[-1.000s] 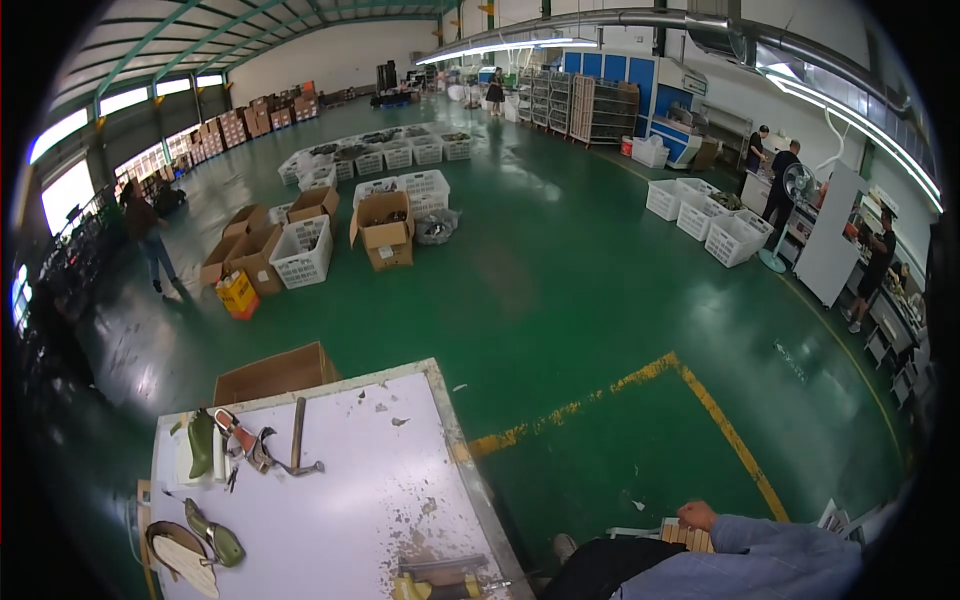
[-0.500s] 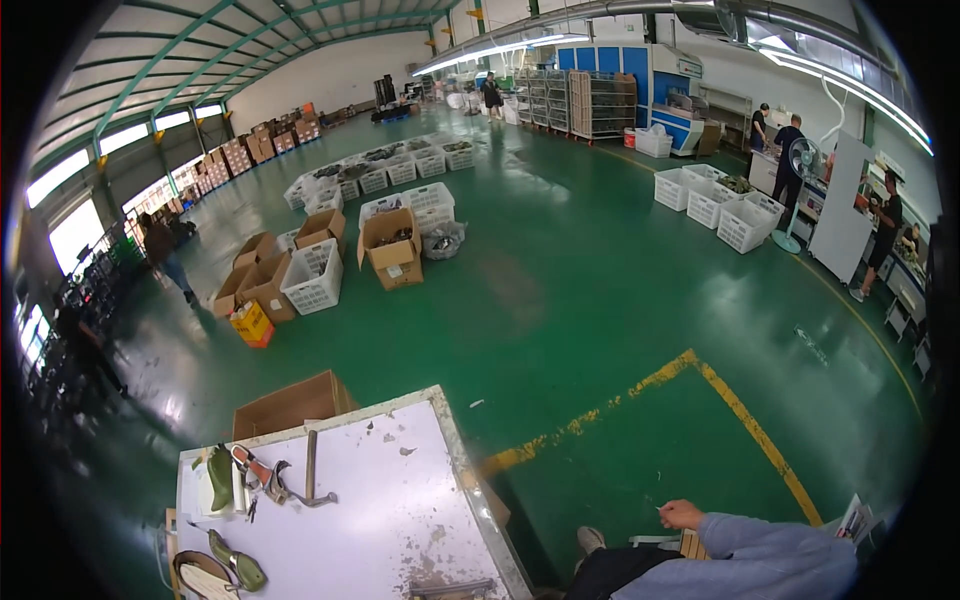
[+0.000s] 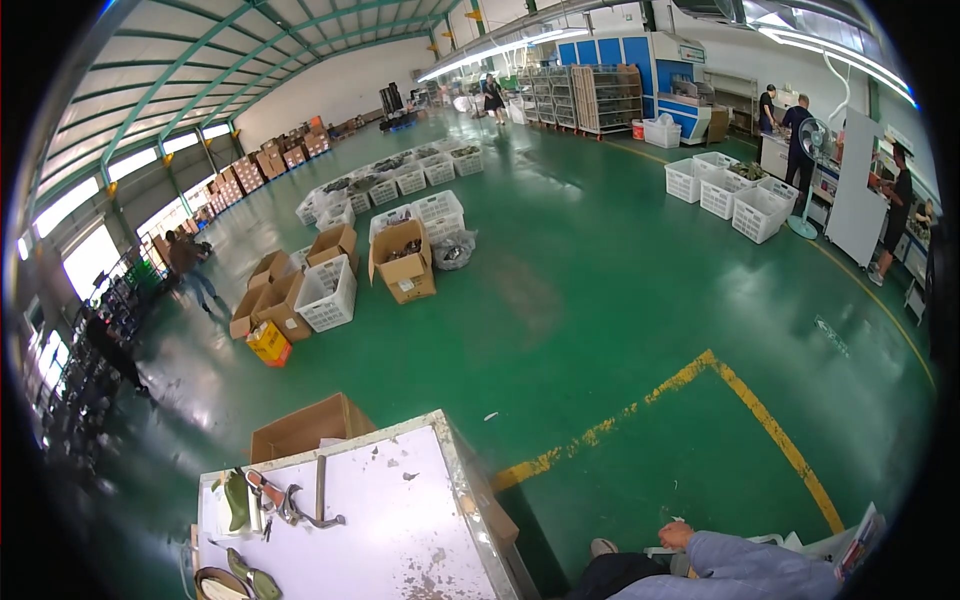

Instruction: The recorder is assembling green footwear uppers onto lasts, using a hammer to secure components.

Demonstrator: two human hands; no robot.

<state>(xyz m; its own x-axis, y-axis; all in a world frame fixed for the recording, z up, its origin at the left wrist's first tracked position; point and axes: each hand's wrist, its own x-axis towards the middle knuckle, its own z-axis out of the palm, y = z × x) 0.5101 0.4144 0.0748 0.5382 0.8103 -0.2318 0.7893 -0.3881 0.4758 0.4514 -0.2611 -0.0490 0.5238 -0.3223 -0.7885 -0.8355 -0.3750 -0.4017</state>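
My right hand (image 3: 676, 535) is at the lower right, beyond the right side of the table, with its grey-blue sleeve (image 3: 755, 568) coming in from the right. Its fingers are curled closed, and a thin pale bit shows at the fingertips, too small to name. On the white tabletop (image 3: 400, 510) lie a hammer (image 3: 321, 490) and an orange-brown and metal hand tool (image 3: 268, 490). Two green shoe lasts (image 3: 237, 500) sit along the table's left side. A round, band-like thing (image 3: 218, 585) is partly cut off at the lower edge. My left hand is out of sight.
An open cardboard box (image 3: 310, 428) stands against the table's far side. Cartons (image 3: 405, 280) and white plastic crates (image 3: 328, 295) stand on the green floor. A yellow line (image 3: 770, 430) marks the floor at right. More crates (image 3: 757, 212) and a fan (image 3: 808, 150) are near other people.
The whole view has shifted, so the table and crates sit lower and more to the right. My right hand stays closed and appears slightly lower in the picture.
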